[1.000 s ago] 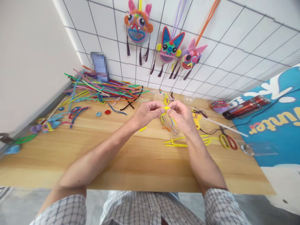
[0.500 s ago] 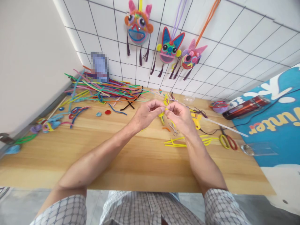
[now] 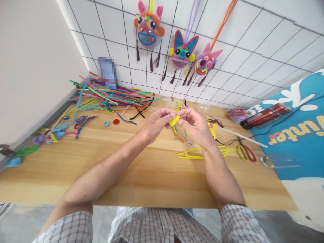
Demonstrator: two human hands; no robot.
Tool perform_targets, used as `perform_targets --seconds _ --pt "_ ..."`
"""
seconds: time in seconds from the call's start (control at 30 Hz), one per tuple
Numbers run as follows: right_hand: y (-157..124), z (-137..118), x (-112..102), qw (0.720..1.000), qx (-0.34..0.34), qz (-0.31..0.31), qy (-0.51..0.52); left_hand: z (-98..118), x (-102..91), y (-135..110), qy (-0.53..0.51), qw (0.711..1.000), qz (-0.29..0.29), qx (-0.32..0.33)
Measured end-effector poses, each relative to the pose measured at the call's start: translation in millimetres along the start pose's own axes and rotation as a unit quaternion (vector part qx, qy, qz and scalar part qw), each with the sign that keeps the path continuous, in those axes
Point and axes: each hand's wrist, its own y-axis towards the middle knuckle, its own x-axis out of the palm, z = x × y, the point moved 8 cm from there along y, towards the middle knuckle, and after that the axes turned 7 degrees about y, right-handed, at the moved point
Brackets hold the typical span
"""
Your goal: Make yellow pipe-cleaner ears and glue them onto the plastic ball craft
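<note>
Both of my hands meet above the middle of the wooden table (image 3: 141,172). My left hand (image 3: 155,123) and my right hand (image 3: 193,125) pinch a short yellow pipe cleaner piece (image 3: 174,120) between their fingertips. The piece looks coiled or folded and tilts down to the left. Below the hands lie small silver scissors (image 3: 187,140), an orange scrap (image 3: 179,138) and loose yellow pipe cleaners (image 3: 189,154).
A heap of coloured pipe cleaners (image 3: 113,96) fills the back left. Three pipe-cleaner masks (image 3: 181,52) hang on the tiled wall. Red-and-yellow-handled scissors (image 3: 245,152), a red tool (image 3: 265,114) with a black cord and a blue mat (image 3: 298,141) are at the right.
The yellow piece has turned between my fingertips and now tilts down to the left, showing more of its length. My hands stay in the same spot.
</note>
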Motion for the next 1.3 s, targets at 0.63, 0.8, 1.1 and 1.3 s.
perform_targets --seconds 0.63,0.8,1.1,1.3 --pt "4 2 -9 0.999 0.019 0.034 0.001 -13 5.9 -3 -0.07 0.996 0.006 -0.062" --pt "7 2 -15 0.996 0.015 0.083 0.01 -6 7.8 -4 -0.011 1.0 -0.013 -0.018" --pt "6 5 -9 0.999 0.008 0.052 0.014 -3 6.7 -4 0.023 1.0 -0.021 0.0" --pt "7 7 -10 0.998 0.016 0.06 0.023 -14 4.5 -1 -0.032 0.999 -0.009 -0.035"
